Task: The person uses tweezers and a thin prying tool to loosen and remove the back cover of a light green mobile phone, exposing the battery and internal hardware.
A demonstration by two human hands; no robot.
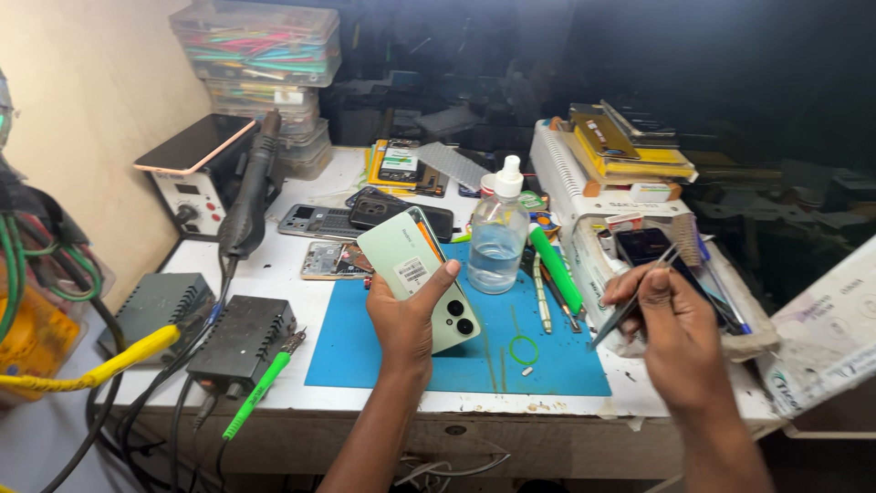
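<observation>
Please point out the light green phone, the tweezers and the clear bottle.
light green phone [401,260], head view, on its back cover.
tweezers [630,306], head view, mid-shaft.
clear bottle [497,242], head view, on its body.

pale green phone [415,274], blue mat [365,351], green screwdriver [557,269], yellow cable [109,365]

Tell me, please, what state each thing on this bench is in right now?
Green phone: held tilted in left hand, back showing.
Tweezers: gripped in right hand.
Bottle: upright, capped, part full.
Green ring: flat on blue mat.
</observation>
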